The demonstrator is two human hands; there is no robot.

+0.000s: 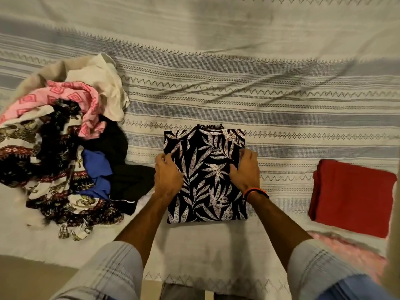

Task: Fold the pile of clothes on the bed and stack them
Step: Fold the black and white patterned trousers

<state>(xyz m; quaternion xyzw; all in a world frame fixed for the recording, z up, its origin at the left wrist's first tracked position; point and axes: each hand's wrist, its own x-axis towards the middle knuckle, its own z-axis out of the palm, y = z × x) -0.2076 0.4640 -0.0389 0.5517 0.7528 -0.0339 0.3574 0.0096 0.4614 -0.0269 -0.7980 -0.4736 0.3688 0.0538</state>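
The bed (216, 87) is the biggest thing here, and it wears a pale cover with blue stripes and little zigzag lines. On my left side sits the messy pile of clothes (62, 148), all lumpy and not folded. I can see a cream cloth (101, 81) at the back of it, a pink one with diamond shapes (71, 98), a black and white one with elephants (54, 191), a black one (127, 178) and a bright blue one (97, 169). The black one comes close to my left arm. On my right side lies a folded red cloth (350, 198), flat and neat, well apart from the pile. Something pink and fuzzy (350, 254) peeks out just below it. Right in front of me, between the pile and the red cloth, lies the leaf shirt (205, 176). It is black with white leaves and is folded into a tidy rectangle. My left hand (167, 176) pinches its left edge with curled fingers. My right hand (245, 169) grips its right edge the same way. It wears an orange and black band (256, 191) on the wrist.
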